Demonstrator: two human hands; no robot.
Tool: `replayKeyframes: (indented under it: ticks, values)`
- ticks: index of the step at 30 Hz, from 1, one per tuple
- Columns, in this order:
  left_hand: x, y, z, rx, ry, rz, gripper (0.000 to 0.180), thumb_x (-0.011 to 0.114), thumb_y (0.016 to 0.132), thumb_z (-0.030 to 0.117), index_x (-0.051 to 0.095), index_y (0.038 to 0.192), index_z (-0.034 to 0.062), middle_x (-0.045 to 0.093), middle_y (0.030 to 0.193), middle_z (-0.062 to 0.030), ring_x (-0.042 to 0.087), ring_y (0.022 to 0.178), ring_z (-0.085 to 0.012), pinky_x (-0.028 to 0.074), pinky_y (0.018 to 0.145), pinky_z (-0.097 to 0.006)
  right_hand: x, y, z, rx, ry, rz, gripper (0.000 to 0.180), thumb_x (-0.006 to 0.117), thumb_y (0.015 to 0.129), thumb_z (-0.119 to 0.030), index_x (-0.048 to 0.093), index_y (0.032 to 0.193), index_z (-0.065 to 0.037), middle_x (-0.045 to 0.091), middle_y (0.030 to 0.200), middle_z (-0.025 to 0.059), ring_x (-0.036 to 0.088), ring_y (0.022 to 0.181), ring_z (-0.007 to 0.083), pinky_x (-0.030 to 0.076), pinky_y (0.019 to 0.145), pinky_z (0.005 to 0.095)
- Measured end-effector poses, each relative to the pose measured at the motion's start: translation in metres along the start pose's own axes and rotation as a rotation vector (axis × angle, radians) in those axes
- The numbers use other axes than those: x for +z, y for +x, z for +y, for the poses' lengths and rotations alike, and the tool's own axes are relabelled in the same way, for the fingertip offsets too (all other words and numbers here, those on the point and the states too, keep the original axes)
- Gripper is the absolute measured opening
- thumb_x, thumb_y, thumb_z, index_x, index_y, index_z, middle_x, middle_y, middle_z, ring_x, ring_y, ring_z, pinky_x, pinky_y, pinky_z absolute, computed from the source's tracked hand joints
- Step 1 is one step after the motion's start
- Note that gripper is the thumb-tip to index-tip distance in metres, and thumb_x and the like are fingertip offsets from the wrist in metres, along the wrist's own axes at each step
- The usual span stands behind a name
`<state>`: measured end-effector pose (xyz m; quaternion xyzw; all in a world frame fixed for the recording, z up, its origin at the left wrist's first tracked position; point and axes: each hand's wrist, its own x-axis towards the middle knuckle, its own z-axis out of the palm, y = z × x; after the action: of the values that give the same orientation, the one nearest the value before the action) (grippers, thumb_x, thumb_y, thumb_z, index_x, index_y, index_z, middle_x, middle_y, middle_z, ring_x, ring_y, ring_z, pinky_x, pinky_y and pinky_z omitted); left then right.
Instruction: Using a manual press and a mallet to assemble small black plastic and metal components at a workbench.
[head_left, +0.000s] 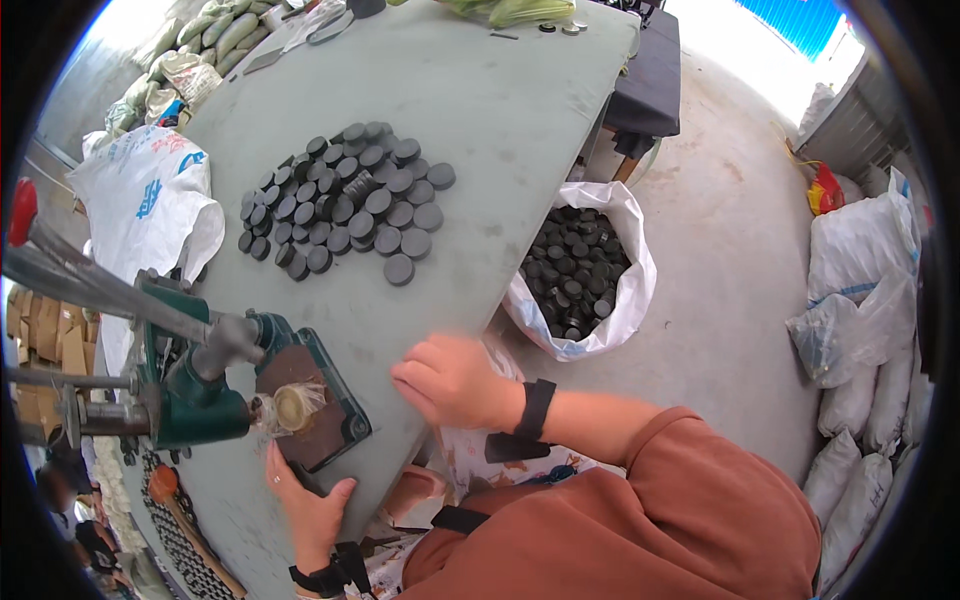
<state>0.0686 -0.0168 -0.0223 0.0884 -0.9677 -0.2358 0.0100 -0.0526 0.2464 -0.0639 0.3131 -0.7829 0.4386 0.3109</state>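
Note:
A green hand-lever press point(205, 405) stands at the left of the table. On its brown base plate, below the ram, sits a round yellowish piece point(293, 408) with clear film crumpled around it. My left hand point(308, 505) is at the near edge of that base, its thumb spread away from the stretched fingers; nothing shows in it. Over the table's right edge is my right hand point(455, 380), slightly blurred, with the fingers curled together. Whatever it may hold is hidden. Beyond the press lies a heap of black round discs point(340, 225), some of them stacked.
An open white sack point(640, 270) full of black discs stands on the floor right of the table point(480, 110). The press's red-knobbed lever point(22, 212) reaches up at the left. An orange-headed mallet point(165, 487) lies near left. Filled sacks point(860, 250) line the right wall.

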Motion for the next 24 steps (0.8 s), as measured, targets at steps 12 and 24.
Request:
replayKeyframes:
  ticks: [12, 24]
  values:
    - [0.004, -0.003, 0.008, -0.090, 0.015, 0.033, 0.119, 0.086, 0.050, 0.028, 0.019, 0.144, -0.0042, 0.028, 0.142, -0.0248, 0.025, 0.133, -0.0400, 0.021, 0.112, -0.045, 0.001, 0.005, -0.005, 0.085, 0.057, -0.060, 0.016, 0.068, 0.071, -0.007, 0.058, 0.084, -0.006, 0.051, 0.072, 0.0052, 0.054, 0.062, 0.0220, 0.044, 0.053, 0.0311]
    - [0.003, 0.004, 0.007, 0.035, -0.066, 0.135, 0.109, 0.086, 0.055, 0.029, 0.026, 0.141, -0.0033, 0.036, 0.137, -0.0240, 0.031, 0.129, -0.0397, 0.026, 0.108, -0.046, 0.053, 0.073, 0.003, 0.386, 0.352, -0.386, 0.025, 0.062, 0.085, -0.020, 0.059, 0.096, 0.003, 0.062, 0.090, 0.0215, 0.060, 0.082, 0.0392, 0.049, 0.071, 0.0458]
